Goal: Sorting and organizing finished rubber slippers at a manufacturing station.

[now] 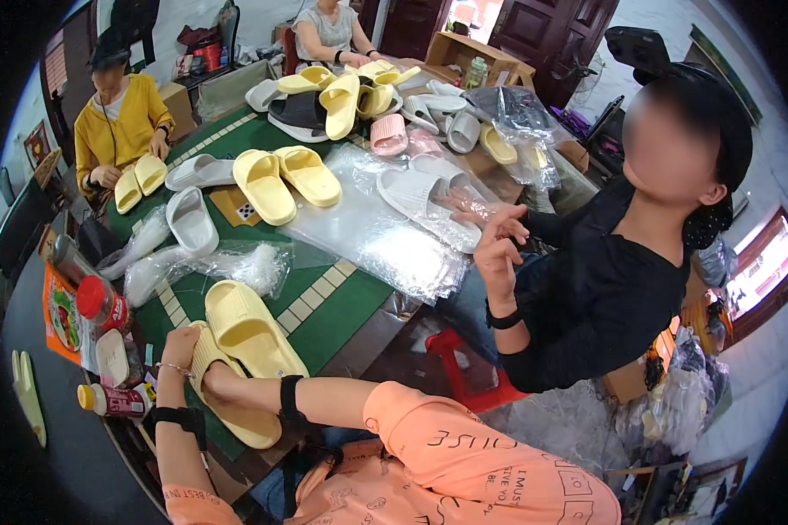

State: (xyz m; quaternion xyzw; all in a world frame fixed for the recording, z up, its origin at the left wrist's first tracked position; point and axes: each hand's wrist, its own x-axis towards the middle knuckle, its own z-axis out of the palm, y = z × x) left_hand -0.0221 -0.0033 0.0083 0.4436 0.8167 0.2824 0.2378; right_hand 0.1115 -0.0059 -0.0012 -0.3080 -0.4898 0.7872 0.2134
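A pale yellow slide slipper [247,420] lies at the near table edge, its open heel toward me. My left hand [181,346] is closed against its toe end, with the fingers curled at the strap's edge. My right hand [223,381] reaches into the slipper's opening, and its fingers are hidden under the strap. The matching yellow slipper [252,325] lies just beyond, sole down, close to my right wrist.
Across the green table [346,324] lie a yellow pair [276,184], grey slippers [193,223] and a stack of clear bags [368,236]. A red-lidded jar [102,302] and a yellow-capped bottle [114,400] stand left. A co-worker's hand [499,254] is at right; others sit beyond.
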